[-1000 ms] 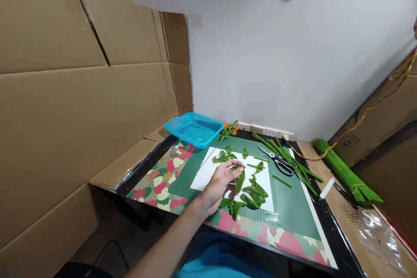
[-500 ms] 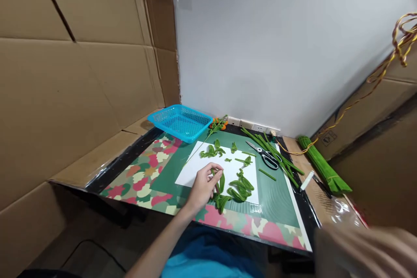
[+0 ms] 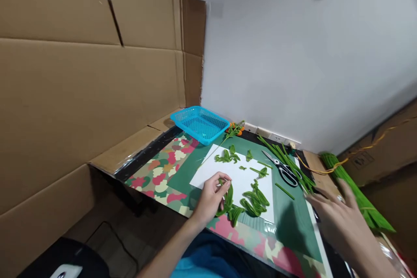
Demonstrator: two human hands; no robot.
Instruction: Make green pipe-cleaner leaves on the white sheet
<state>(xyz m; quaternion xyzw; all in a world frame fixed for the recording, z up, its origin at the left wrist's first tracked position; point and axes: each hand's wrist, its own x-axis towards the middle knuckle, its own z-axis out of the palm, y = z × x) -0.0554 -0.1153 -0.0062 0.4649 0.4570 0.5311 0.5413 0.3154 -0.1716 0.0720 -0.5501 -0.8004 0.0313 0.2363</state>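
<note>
My left hand (image 3: 213, 195) is closed in a pinch on a green fuzzy pipe-cleaner leaf piece (image 3: 229, 195), which stands up beside the fingertips and is partly hidden by them. Just below that hand lies another looped leaf (image 3: 236, 213). More pipe-cleaner leaves (image 3: 256, 202) are piled on the white paper (image 3: 202, 177), with smaller ones toward its far side. My right hand (image 3: 339, 215) hovers, slightly blurred, at the table's right edge with its fingers stretched out and apart. Nothing shows in it. It is nearest to long green pipe-cleaner stems (image 3: 286, 160) and black-handled scissors (image 3: 286, 175).
A blue plastic basket (image 3: 202, 128) stands at the back left, beside an orange flower stem (image 3: 236, 129). Sockets (image 3: 276, 138) line the wall. A thick green pipe-cleaner bundle (image 3: 371, 210) lies far right, with a yellow twisted cord (image 3: 345, 160) above. Cardboard (image 3: 146, 82) walls the left.
My right hand has come up and left from the lower right corner to the table's right edge. My left hand keeps its pinch. The view has turned left, shifting everything rightward.
</note>
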